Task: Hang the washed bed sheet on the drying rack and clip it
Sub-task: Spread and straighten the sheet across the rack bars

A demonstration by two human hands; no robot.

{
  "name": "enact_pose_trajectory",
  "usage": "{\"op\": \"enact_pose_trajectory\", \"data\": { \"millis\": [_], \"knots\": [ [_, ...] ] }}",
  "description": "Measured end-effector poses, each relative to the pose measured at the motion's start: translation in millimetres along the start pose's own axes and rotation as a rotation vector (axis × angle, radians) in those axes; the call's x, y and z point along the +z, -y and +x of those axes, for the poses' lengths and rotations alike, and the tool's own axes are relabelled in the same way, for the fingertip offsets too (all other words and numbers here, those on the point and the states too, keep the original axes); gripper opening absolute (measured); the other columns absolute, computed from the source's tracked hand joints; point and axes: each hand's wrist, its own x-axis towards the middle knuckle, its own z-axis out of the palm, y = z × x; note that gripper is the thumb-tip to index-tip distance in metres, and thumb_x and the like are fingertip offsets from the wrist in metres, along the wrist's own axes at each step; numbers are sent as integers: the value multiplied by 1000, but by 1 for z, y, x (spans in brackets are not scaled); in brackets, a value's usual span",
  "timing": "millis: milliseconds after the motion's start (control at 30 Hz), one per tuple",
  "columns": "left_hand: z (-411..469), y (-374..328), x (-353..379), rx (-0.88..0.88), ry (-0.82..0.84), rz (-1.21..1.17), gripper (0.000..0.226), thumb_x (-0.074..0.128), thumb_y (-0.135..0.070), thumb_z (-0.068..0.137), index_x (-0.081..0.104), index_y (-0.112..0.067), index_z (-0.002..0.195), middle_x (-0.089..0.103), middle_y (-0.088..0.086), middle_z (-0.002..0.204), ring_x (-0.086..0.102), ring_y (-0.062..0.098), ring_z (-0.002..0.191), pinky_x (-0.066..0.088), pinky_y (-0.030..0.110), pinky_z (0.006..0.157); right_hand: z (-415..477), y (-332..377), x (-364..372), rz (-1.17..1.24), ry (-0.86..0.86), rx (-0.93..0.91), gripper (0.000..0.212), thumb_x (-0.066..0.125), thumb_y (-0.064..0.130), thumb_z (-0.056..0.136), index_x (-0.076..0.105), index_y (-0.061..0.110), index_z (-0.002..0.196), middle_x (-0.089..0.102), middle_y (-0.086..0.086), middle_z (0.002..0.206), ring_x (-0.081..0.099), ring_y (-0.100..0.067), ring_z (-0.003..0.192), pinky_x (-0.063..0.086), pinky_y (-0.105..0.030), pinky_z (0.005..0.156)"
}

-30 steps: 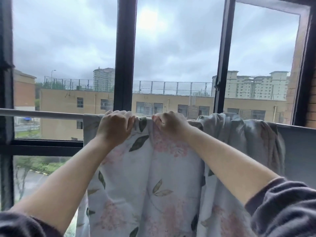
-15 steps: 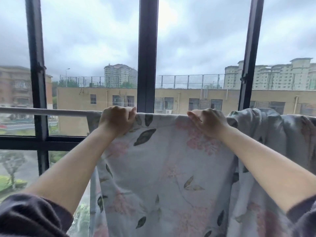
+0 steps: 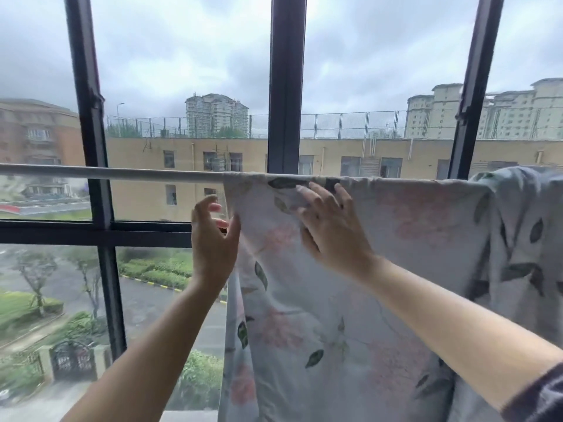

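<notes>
Smoothing the bed sheet looks to be the step I am in. It is hanging over the drying rack's rail, with its top fold lying just above my right fingertips and the cloth falling away below both wrists. My right hand is lying flat on the cloth, fingers straight and spread, pressing rather than gripping. My left hand is hovering at the sheet's free side edge, fingers loosely spread and curved. Its thumb is just meeting the edge in front and is pinching nothing. Out past my right hand the sheet is bunching in folds on the rail, and past my left hand the rail is running bare. No clip is showing anywhere. I am judging that the next move is pinching that edge, drawing it leftward to spread the bunching, then finding clips.
</notes>
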Motion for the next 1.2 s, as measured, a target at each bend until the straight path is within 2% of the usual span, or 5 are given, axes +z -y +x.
{"op": "enact_pose_trajectory", "data": {
  "millis": [167,300,533,800,1200],
  "knots": [
    [-12,38,-20,-204,186,-165,10,53,-17,95,61,-17,88,65,-2,75,62,17,66,46,29,58,-31,67,25,240,279,-234,41,60,9,77,63,20,116,65,-2,85,61,-24,73,48,-34,66],
    [-23,57,-31,-236,365,-93,7,60,-17,91,64,-13,95,65,-2,81,61,10,69,46,19,58,-38,104,33,195,633,-229,61,48,10,93,30,36,145,44,9,62,40,-13,45,36,-26,40],
    [-34,63,-28,-334,520,-94,10,68,-17,84,67,-12,93,68,0,85,62,9,76,52,11,68,-17,124,27,34,774,-253,19,45,13,93,52,13,111,68,-6,105,66,-26,88,25,-26,49],
    [-45,77,-14,-252,518,201,12,67,-22,85,71,-12,81,71,2,79,66,19,77,54,36,73,-40,126,36,358,607,-26,16,44,22,94,46,13,81,41,2,55,46,-28,53,26,-28,47],
    [-111,159,-14,-419,611,315,6,67,-18,82,71,-16,78,62,-1,66,56,24,68,36,30,58,-9,132,30,476,311,180,18,52,11,81,51,11,99,55,-4,62,49,-25,50,39,-28,46]
  ]
}}
